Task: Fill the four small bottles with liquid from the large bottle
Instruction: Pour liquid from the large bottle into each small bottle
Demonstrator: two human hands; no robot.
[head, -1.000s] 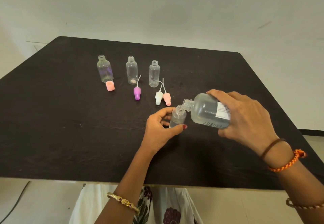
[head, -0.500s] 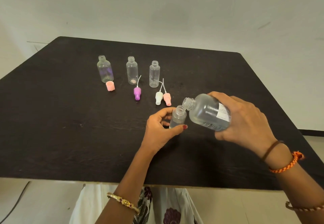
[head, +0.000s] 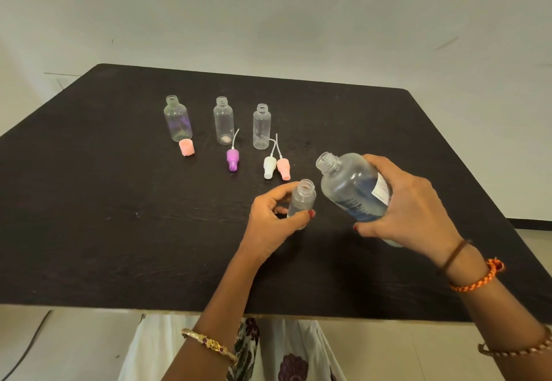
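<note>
My left hand (head: 270,219) grips a small clear bottle (head: 302,198) that stands upright on the black table (head: 119,231), its mouth uncapped. My right hand (head: 409,204) holds the large clear bottle (head: 349,186) just right of it, tilted with its open neck up and to the left, clear of the small bottle's mouth. Three more small open bottles stand in a row farther back: left (head: 177,119), middle (head: 223,121), right (head: 262,127).
Loose caps lie in front of the row: a pink cap (head: 186,147), a purple spray top (head: 232,159), a white spray top (head: 269,167) and a pink spray top (head: 283,168). The table's near edge runs just above my lap.
My right hand has swung the large bottle from a pouring tilt over the small bottle's mouth back towards upright, lifting its neck away. My left hand and its bottle stayed put.
</note>
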